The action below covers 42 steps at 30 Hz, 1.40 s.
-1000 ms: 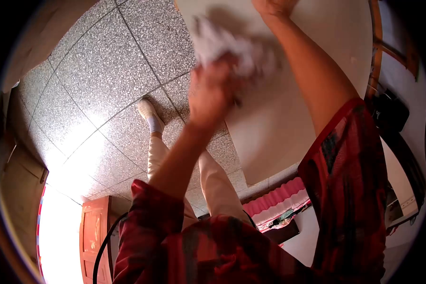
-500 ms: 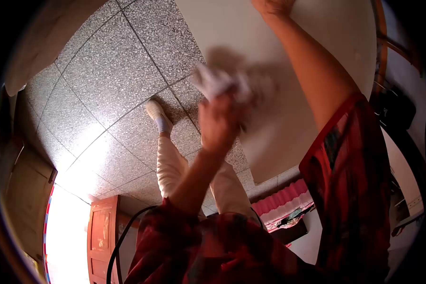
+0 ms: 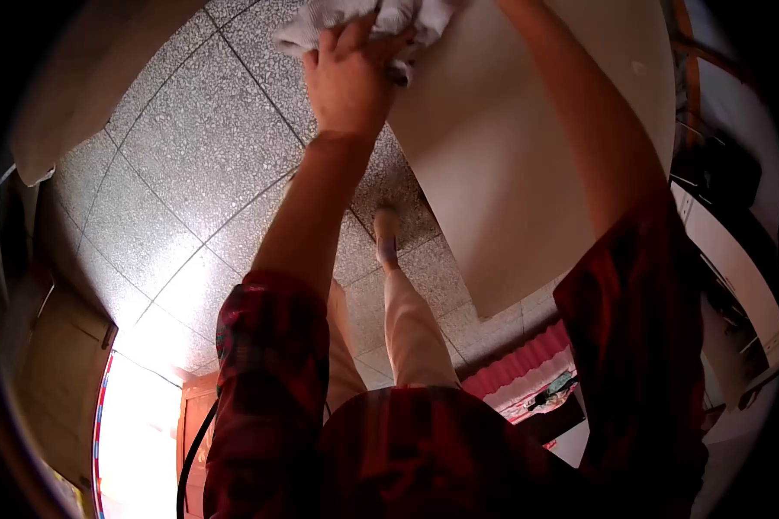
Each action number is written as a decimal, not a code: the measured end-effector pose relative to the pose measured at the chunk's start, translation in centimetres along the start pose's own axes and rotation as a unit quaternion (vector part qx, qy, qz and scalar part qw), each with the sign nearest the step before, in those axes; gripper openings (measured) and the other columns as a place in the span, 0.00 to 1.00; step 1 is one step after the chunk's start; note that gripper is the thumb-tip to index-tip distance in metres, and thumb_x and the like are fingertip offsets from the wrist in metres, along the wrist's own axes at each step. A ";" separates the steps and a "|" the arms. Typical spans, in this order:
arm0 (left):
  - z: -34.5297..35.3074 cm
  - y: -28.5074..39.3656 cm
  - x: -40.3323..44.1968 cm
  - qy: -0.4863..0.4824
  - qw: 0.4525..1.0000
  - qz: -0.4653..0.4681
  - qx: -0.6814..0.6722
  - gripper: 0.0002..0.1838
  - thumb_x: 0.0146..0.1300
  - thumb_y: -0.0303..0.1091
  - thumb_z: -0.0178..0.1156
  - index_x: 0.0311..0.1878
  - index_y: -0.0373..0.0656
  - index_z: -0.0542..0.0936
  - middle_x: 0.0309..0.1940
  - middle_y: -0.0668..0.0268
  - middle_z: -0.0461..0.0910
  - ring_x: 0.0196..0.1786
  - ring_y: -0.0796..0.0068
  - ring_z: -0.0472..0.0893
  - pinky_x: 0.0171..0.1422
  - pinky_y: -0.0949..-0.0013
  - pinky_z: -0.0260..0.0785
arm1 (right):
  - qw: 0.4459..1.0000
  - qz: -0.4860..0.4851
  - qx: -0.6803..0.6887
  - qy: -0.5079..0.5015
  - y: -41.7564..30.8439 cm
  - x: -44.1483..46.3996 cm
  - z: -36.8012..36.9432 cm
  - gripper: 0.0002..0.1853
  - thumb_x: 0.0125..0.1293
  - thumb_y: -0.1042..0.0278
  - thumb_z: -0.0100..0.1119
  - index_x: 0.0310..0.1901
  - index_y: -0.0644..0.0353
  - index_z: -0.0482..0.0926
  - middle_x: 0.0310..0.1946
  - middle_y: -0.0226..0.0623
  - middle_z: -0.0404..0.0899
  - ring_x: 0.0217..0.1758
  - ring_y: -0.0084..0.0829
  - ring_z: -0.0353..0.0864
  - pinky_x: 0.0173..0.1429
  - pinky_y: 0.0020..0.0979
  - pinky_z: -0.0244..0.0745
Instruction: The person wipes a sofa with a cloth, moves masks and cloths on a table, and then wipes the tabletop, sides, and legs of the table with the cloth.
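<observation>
At the top of the head view, my left hand (image 3: 352, 86) grips a pale, ribbed cloth (image 3: 428, 19). Its fingers press into the folds, and part of the cloth runs out of the frame. The bunched cloth is by the left edge of a wide, smooth, pale surface, perhaps a tabletop (image 3: 493, 173); whether it touches that surface I cannot tell. My right forearm (image 3: 571, 104) stretches up over the same surface. Past the wrist, my right hand is cut off by the top edge of the view.
Speckled floor tiles (image 3: 190, 130) lie left of the surface, with my foot (image 3: 386, 227) beside its edge. A reddish-brown wooden door or cabinet (image 3: 196, 424) stands by a bright opening lower left. Pink fabric (image 3: 515, 359) hangs lower right. A dark cable (image 3: 190, 458) runs near my left sleeve.
My left hand has carried the cloth up and away from my body, towards the top edge. My right hand has slid out of view at the top. My feet have shifted.
</observation>
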<state>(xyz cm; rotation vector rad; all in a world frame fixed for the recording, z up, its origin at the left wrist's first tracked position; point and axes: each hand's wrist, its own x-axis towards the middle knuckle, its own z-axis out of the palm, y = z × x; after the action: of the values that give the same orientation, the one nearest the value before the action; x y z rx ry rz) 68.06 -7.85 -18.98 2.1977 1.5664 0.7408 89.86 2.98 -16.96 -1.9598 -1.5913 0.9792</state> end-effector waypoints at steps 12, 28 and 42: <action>-4.0 5.9 -11.9 -0.204 0.978 -0.019 -0.024 0.11 0.51 0.29 0.60 0.38 0.54 0.84 0.58 0.70 0.71 0.58 0.67 0.70 0.57 0.59 0.63 | 0.968 -0.119 -0.185 0.118 -1.3 -25.4 8.3 0.17 0.59 0.76 0.52 0.52 0.61 0.75 0.52 0.40 0.71 0.53 0.43 0.69 0.58 0.41 0.64; -3.9 4.8 -9.0 -0.174 0.984 -0.028 -0.033 0.19 0.47 0.24 0.62 0.44 0.52 0.83 0.63 0.57 0.66 0.58 0.56 0.69 0.57 0.55 0.66 | 0.941 -0.203 -0.272 -0.005 -2.5 -20.2 7.2 0.19 0.51 0.71 0.59 0.48 0.53 0.77 0.41 0.33 0.73 0.48 0.34 0.70 0.42 0.38 0.68; -3.2 4.7 -8.5 -0.202 0.979 -0.011 0.010 0.13 0.47 0.24 0.62 0.38 0.50 0.83 0.63 0.61 0.67 0.58 0.59 0.70 0.59 0.57 0.67 | 0.930 -0.249 -0.266 0.049 -1.1 -19.4 7.7 0.17 0.49 0.72 0.59 0.45 0.55 0.77 0.37 0.28 0.74 0.43 0.33 0.73 0.38 0.35 0.69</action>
<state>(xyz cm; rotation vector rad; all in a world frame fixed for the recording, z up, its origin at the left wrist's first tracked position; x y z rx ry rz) 67.58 -17.49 -15.59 2.1692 1.3893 0.2456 81.57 -16.23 -16.34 -1.7121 -2.3083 0.2540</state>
